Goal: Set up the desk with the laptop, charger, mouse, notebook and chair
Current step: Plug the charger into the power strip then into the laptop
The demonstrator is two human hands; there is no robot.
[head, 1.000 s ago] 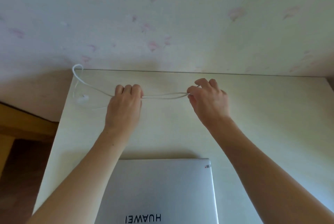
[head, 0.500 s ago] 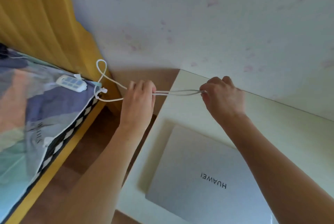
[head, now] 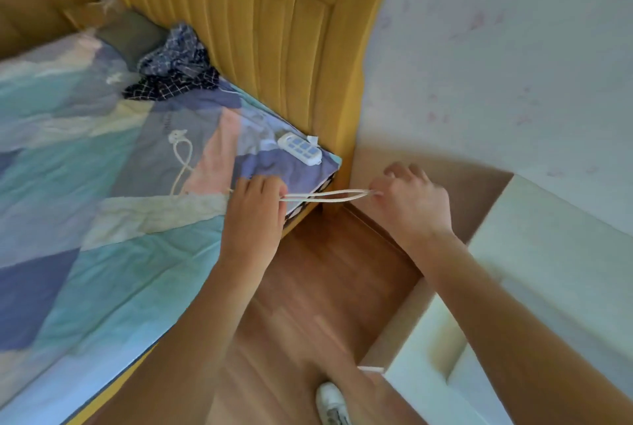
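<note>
I've swung my view left, away from the table [head: 565, 253] and the laptop, which has dropped out of sight; a second ago both filled the view. Now the bed [head: 102, 219] lies below me with a power strip [head: 300, 148] near its corner. My left hand [head: 255, 215] stays curled round the cable [head: 325, 195], my right hand [head: 412, 202] pinches its doubled strands, and the two are held apart with the cable stretched between them over the floor [head: 325, 270]. The free end loops onto the bed, left of the strip. I judge I'm carrying the charger to the strip for plugging in.
</note>
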